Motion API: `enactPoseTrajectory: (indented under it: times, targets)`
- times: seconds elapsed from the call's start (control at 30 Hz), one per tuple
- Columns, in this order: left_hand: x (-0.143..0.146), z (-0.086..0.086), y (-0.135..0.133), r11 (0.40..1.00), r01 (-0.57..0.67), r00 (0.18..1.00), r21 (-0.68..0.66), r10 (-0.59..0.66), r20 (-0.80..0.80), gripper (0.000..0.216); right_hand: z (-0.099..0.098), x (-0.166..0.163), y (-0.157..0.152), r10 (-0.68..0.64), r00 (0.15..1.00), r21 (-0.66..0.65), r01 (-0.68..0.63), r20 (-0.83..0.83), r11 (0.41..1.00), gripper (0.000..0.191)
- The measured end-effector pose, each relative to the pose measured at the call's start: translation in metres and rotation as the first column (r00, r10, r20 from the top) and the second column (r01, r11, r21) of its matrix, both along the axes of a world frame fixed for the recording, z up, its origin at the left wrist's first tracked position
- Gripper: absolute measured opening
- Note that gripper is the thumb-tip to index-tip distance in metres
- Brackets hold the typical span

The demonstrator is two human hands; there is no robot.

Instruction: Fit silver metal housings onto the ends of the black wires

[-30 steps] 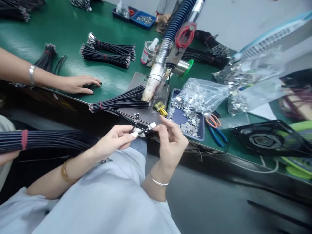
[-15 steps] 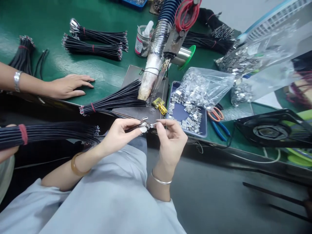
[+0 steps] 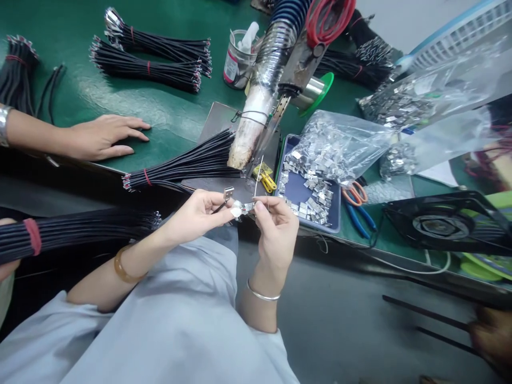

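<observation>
My left hand [image 3: 204, 210] is closed in a pinch on a black cable, and a metal USB plug [image 3: 228, 193] stands up between its fingers. White wrapping covers the tip of the left thumb. My right hand [image 3: 276, 226], thumb against forefinger, grips a small metal USB connector [image 3: 248, 207] right in front of the left fingertips. A thin solder wire [image 3: 259, 173] comes down to the right fingers. Beyond my hands, a tied bundle of black cables [image 3: 188, 162] lies with its far ends on a dark plate [image 3: 212, 121], under the soldering stand [image 3: 284, 98].
Loose connectors fill part of a blue tray [image 3: 336, 213], beside a plastic bag of connectors [image 3: 332, 144]. Pliers [image 3: 360, 210] and a black fan [image 3: 444, 221] lie right. At left, a co-worker's hand [image 3: 108, 136] rests flat; another hand [image 3: 8, 266] holds a cable bundle [image 3: 88, 229].
The USB plug at my left fingers now stands more upright. My right hand has shifted slightly left. The co-worker's arm has moved a little left in view.
</observation>
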State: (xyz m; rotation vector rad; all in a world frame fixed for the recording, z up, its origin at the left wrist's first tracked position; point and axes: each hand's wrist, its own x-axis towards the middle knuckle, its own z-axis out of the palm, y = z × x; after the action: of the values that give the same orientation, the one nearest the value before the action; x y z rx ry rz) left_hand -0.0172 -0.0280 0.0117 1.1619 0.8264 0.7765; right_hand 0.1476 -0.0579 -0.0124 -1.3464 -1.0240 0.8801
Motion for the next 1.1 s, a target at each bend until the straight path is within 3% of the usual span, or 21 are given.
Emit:
enactPoseTrajectory:
  times: [0.17, 0.37, 0.57, 0.73, 0.83, 1.0, 1.1]
  targets:
    - [0.001, 0.000, 0.004, 1.000, 0.005, 1.000, -0.010, -0.005, 0.002, 0.039, 0.000, -0.005, 0.000, -0.032, 0.999, 0.041, 0.030, 0.042, 0.999, 0.016]
    - [0.003, -0.001, 0.008, 0.996, 0.017, 1.000, -0.093, -0.019, -0.018, 0.041, 0.000, -0.011, -0.003, -0.165, 0.950, 0.148, 0.130, 0.265, 0.980, 0.015]
    - [0.009, -0.001, 0.011, 0.999, -0.046, 0.998, -0.022, 0.047, 0.036, 0.039, -0.002, -0.010, 0.001, -0.198, 0.921, 0.197, 0.137, 0.336, 0.971, 0.016]
    - [0.011, -0.003, 0.013, 0.992, -0.125, 0.991, 0.032, 0.124, 0.041, 0.038, 0.005, -0.003, -0.006, -0.295, 0.939, 0.327, 0.226, 0.179, 0.917, 0.014]
    - [0.012, -0.005, 0.013, 0.986, -0.142, 0.990, 0.084, 0.140, 0.029, 0.035, 0.009, 0.000, -0.012, -0.257, 0.952, 0.323, 0.193, 0.168, 0.927, 0.009]
    - [0.015, -0.011, 0.015, 0.974, -0.171, 0.985, 0.150, 0.168, 0.037, 0.035, 0.003, -0.004, -0.009, -0.243, 0.847, 0.374, 0.057, 0.473, 0.926, 0.004]
    - [0.016, -0.015, 0.017, 0.968, -0.201, 0.979, 0.152, 0.197, 0.041, 0.030, -0.001, -0.009, -0.002, -0.201, 0.805, 0.404, -0.052, 0.558, 0.913, 0.009]
